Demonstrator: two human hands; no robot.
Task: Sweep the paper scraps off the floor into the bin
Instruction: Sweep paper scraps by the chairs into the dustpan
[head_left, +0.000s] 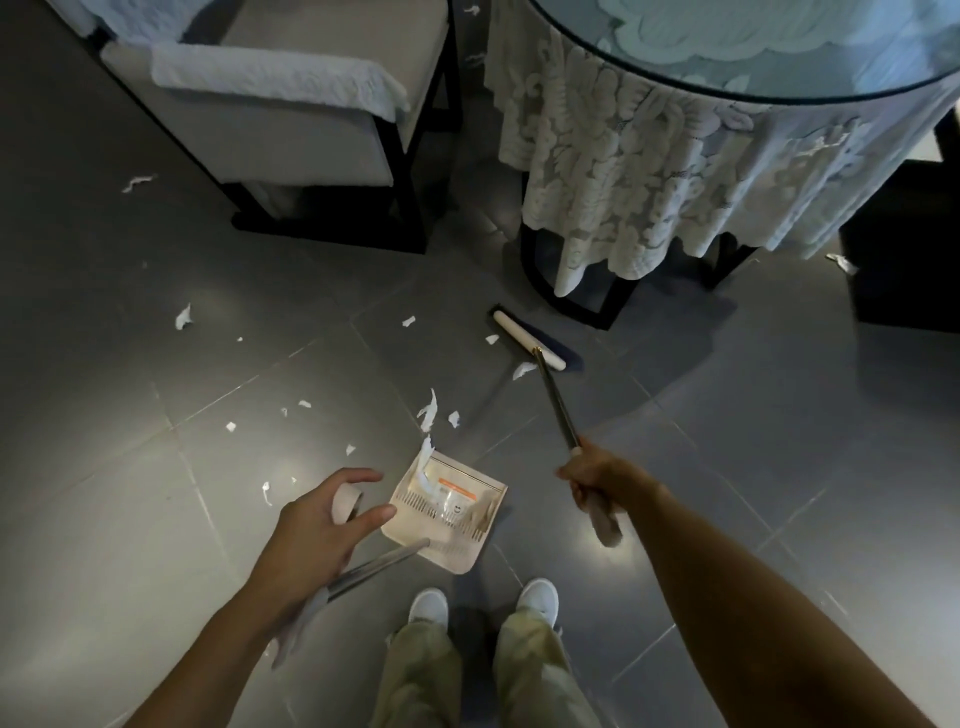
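Scraps of torn paper (428, 410) lie scattered over the grey floor (727, 415), with a few already in the dustpan (447, 506) by my feet. They look feather-light and flimsy, so I judge that short, low strokes will stop them skittering. My right hand (597, 480) is wrapped round the handle of the broom (527, 340). My left hand (322, 525) hovers, fingers loosely spread, over the dustpan's long handle without gripping it. I can see no bin.

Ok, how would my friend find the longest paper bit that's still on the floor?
Start at the round table with the lace cloth; the broom head lies before it. Toward the person's shoes sits the cream dustpan. The scrap lies on bare tile just beyond the pan's front edge: a long curled strip, while its neighbours are small flecks.
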